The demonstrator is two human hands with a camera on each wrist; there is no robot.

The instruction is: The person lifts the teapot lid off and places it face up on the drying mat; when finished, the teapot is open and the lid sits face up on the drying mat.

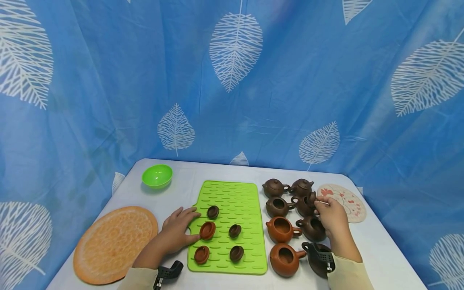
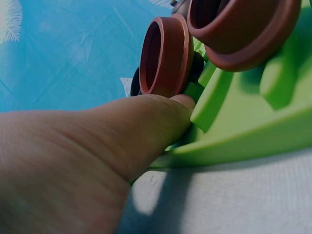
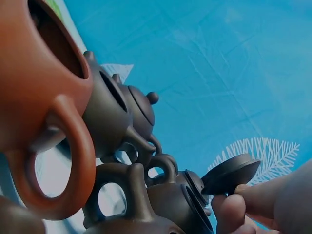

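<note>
My right hand (image 1: pixel 331 214) pinches a small dark brown teapot lid (image 3: pixel 231 173) between thumb and fingers. The lid is tilted, close over the mouth of a dark brown teapot (image 1: pixel 304 206) in the right-hand column. My left hand (image 1: pixel 179 228) lies spread at the left edge of a green ridged mat (image 1: pixel 250 201). Its thumb is right at a reddish-brown lid (image 1: pixel 207 230). Also on the mat are another reddish lid (image 1: pixel 201 254) and dark lids, among them one at the top (image 1: pixel 212 212) and one at lower right (image 1: pixel 236 253).
Two dark teapots at the back, left (image 1: pixel 274 188) and right (image 1: pixel 301 187), wear lids. Nearer ones, including an orange teapot (image 1: pixel 285 261), stand uncovered. A green bowl (image 1: pixel 157 176) is at back left, a round tan mat (image 1: pixel 116 243) at left, a patterned round mat (image 1: pixel 353 203) at right.
</note>
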